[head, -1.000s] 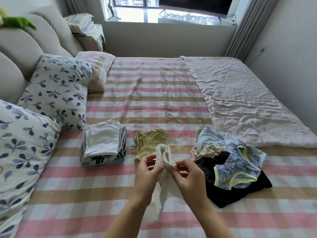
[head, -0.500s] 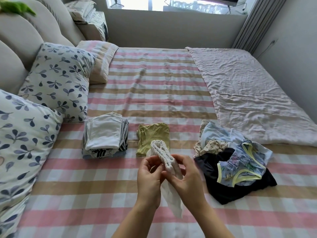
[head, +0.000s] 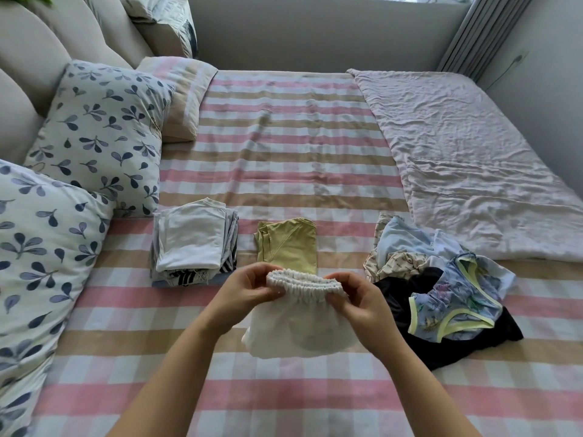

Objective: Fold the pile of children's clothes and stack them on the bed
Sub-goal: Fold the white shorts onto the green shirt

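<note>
- Far left, white pillows with a navy leaf print [head: 94, 137] lean on the headboard. They're not part of the job.
- Next over, a neat stack of folded white and grey clothes [head: 192, 241] sits on the pink-and-tan checked bed [head: 284, 146], so that chunk looks done.
- Just right of it, a folded olive-green top [head: 288, 244] lies on its own. Done too, I'd say.
- Front and centre, the left hand [head: 243, 293] and right hand [head: 358, 302] each pinch one end of the ruffled elastic waistband on a small white pair of shorts [head: 299, 329]. The fabric droops toward the sheet and isn't folded yet.
- Beside the right hand, a messy heap of unfolded clothes [head: 441, 291] in black, floral blue and pale prints is waiting. Roughly half to go, my guess.
- Far right, a crumpled pinkish blanket [head: 473, 152] lies flat.
</note>
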The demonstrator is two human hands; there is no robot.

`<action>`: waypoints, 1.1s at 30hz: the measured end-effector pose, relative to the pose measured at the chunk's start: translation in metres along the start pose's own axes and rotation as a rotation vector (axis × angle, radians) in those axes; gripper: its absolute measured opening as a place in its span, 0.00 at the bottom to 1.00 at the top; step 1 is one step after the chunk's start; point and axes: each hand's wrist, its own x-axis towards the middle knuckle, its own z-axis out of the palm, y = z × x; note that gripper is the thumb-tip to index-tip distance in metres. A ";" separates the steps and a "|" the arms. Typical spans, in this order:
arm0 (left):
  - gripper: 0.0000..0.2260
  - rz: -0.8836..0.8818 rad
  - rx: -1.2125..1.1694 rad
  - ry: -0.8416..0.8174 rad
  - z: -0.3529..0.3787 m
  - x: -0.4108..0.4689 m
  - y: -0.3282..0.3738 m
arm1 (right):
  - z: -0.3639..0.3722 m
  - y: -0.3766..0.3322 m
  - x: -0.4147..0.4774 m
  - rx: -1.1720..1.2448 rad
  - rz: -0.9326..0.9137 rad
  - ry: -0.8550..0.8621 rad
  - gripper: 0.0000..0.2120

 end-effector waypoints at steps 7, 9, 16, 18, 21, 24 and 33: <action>0.11 0.184 0.092 0.184 -0.002 0.039 0.024 | -0.004 -0.003 0.056 -0.054 -0.086 0.060 0.14; 0.12 0.260 0.095 0.220 -0.005 0.048 0.038 | -0.005 -0.014 0.071 -0.049 -0.151 0.073 0.13; 0.13 0.371 0.114 0.253 -0.018 0.062 0.051 | -0.001 -0.026 0.097 -0.074 -0.269 0.108 0.13; 0.12 0.347 0.145 0.240 -0.022 0.061 0.031 | 0.002 -0.007 0.094 -0.087 -0.244 0.089 0.14; 0.13 0.259 0.159 0.239 -0.023 0.057 -0.013 | 0.007 0.033 0.084 -0.132 -0.171 0.062 0.15; 0.14 0.128 0.138 0.247 -0.020 0.054 -0.067 | 0.014 0.083 0.072 -0.158 -0.045 0.029 0.16; 0.13 -0.233 0.083 0.237 -0.005 0.033 -0.213 | 0.034 0.220 0.028 -0.167 0.362 -0.087 0.17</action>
